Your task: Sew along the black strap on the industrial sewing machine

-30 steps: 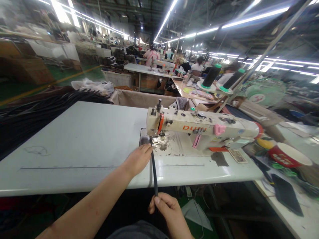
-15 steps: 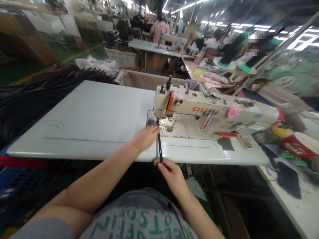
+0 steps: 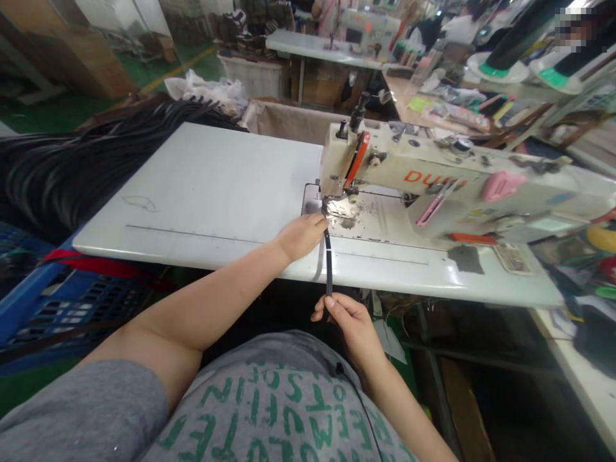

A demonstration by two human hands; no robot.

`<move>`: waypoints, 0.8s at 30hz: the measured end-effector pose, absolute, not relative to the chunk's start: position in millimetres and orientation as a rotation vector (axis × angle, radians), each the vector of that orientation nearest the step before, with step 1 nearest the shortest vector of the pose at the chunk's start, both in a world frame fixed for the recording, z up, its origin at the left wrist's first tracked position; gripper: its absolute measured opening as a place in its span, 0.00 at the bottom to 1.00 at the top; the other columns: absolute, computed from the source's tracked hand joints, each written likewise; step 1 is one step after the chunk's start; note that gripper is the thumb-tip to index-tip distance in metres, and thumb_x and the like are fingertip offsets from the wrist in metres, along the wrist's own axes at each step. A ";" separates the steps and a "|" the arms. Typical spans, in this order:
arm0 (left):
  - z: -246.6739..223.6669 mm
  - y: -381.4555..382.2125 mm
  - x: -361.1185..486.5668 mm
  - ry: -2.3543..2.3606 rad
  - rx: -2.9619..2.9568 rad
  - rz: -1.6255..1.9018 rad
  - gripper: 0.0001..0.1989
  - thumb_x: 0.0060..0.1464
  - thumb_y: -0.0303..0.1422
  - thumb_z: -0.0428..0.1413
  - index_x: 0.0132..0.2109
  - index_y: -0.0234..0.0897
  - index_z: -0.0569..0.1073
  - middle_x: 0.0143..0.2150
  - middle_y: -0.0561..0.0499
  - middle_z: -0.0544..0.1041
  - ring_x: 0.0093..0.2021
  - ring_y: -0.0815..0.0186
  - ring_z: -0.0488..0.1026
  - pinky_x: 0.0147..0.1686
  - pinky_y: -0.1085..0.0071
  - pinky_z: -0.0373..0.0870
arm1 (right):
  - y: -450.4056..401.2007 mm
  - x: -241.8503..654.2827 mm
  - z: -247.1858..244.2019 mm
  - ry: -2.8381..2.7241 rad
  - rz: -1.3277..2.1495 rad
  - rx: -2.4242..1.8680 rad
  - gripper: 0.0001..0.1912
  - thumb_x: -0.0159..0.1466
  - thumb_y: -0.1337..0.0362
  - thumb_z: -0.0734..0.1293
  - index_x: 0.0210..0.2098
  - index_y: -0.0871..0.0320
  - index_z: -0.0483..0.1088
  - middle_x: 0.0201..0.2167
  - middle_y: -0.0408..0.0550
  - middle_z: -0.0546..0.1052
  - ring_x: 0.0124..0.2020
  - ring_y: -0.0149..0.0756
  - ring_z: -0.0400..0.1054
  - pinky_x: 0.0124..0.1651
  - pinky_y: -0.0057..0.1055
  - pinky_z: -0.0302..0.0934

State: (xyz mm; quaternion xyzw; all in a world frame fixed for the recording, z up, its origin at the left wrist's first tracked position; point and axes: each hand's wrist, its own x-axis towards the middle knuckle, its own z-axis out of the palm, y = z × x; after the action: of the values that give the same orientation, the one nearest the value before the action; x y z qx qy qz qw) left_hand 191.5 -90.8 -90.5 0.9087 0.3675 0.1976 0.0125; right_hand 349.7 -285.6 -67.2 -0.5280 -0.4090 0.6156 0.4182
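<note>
A narrow black strap [image 3: 329, 262] runs from beneath the needle area of a white sewing machine [image 3: 385, 167] toward my body, over the table's front edge. My left hand [image 3: 302, 236] lies on the table just in front of the presser foot, its fingers closed together on the strap. Just off the front edge, my right hand [image 3: 350, 321] pinches the strap between thumb and fingers and keeps it fairly straight. The strap's far end under the foot is hidden by my left fingers and the machine head.
The pale sewing table [image 3: 216, 186] extends to the left. A heap of black straps [image 3: 52, 154] lies beyond its left side, above a blue crate [image 3: 96, 298]. Pink clips sit on the machine; a dark grey patch [image 3: 464, 258] lies right. Thread cones [image 3: 514, 45] stand behind.
The view has tilted down and shifted left. My right hand has drawn slightly off the table edge toward my body, still pinching the strap. My left hand stays by the presser foot.
</note>
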 end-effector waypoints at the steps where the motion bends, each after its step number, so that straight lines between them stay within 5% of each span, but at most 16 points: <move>1: -90.3 -90.4 191.6 1.146 2.829 0.616 0.13 0.69 0.27 0.49 0.53 0.31 0.75 0.53 0.40 0.76 0.53 0.57 0.77 0.58 0.57 0.74 | -288.3 350.4 -66.9 -1.009 1.560 -1.315 0.21 0.66 0.44 0.71 0.32 0.55 0.80 0.27 0.47 0.81 0.33 0.40 0.73 0.41 0.36 0.64; 24: -100.6 -87.9 193.8 1.140 2.801 0.793 0.13 0.67 0.26 0.50 0.54 0.33 0.75 0.55 0.39 0.78 0.55 0.56 0.78 0.59 0.57 0.77 | -299.6 357.7 -82.2 -1.086 1.610 -1.272 0.25 0.67 0.43 0.70 0.29 0.58 0.81 0.24 0.47 0.81 0.28 0.36 0.71 0.36 0.30 0.60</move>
State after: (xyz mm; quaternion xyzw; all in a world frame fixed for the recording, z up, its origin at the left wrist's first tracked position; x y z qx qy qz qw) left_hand 193.8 -87.9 -100.6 0.8959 0.3648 0.2535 0.0078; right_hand 357.7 -299.6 -82.2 -0.5025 -0.4291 0.6360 0.3985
